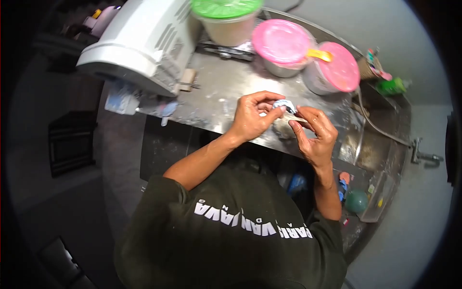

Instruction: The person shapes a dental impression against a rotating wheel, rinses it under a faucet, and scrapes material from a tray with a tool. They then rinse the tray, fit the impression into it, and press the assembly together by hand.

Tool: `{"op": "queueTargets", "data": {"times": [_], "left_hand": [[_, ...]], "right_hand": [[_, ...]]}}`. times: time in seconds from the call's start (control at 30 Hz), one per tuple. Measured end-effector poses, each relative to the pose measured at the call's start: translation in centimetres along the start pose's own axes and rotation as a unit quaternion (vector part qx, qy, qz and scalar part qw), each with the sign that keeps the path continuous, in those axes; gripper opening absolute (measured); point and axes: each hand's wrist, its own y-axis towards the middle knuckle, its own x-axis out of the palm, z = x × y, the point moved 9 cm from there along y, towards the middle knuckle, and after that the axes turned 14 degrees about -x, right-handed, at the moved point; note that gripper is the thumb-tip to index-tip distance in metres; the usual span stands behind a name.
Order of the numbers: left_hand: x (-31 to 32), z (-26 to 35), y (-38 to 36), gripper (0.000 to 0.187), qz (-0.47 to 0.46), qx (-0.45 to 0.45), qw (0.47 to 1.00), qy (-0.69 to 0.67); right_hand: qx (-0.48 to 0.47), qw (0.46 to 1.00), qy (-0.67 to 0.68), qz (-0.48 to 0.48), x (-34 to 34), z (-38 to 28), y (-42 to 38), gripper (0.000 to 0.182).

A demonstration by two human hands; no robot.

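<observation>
I am pinching a small blue-white piece (284,105) between both hands (252,115) (315,131); fingertip-only grip could be letting it slip onto the bench (216,96) below.

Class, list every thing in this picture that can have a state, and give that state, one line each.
Green-lidded tub: lid on.
Pink-lidded bowl: lid on.
Second pink-lidded tub: lid on.
Small blue-white piece: held off the counter.
Left hand: grip shut on the piece.
Right hand: fingertips on the piece.
</observation>
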Motion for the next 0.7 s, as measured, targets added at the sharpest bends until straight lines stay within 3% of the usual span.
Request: {"op": "queueTargets", "data": {"times": [0.27,0.33,0.4,0.47,0.53,0.6,0.67,0.7], "left_hand": [[-19.2,3.0,-8.0,0.027,0.037,0.068,0.994,0.079],[-24.8,2.5,-9.7,0.029,0.032,0.039,0.996,0.069],[-29.9,4.2,-12.2,0.032,0.065,0.121,0.988,0.072],[-34.1,5.9,-14.8,0.045,0.082,0.124,0.984,0.095],[-37.1,8.9,-17.8,0.047,0.067,0.102,0.974,0.19],[-41.4,10.0,-19.9,0.039,0.057,0.026,0.973,0.224],[-46.6,11.7,-21.5,0.025,0.113,-0.001,0.983,0.143],[-49.7,12.2,-21.7,0.02,0.182,0.029,0.974,0.134]], "right_hand": [[0.045,0.99,0.082,0.103,19.9,-7.8,1.8,0.026],[0.059,0.994,0.069,0.062,25.2,-9.9,2.6,0.024],[0.052,0.993,0.09,0.065,29.7,-11.7,3.7,0.02],[0.065,0.991,0.104,0.049,33.5,-13.0,5.0,0.019],[0.071,0.99,0.11,0.054,36.2,-14.5,6.9,0.017],[0.062,0.992,0.1,0.047,38.2,-15.8,8.6,0.017],[0.031,0.995,0.077,0.056,40.1,-16.0,9.4,0.017],[0.023,0.996,0.068,0.058,41.2,-15.8,9.6,0.017]]}}
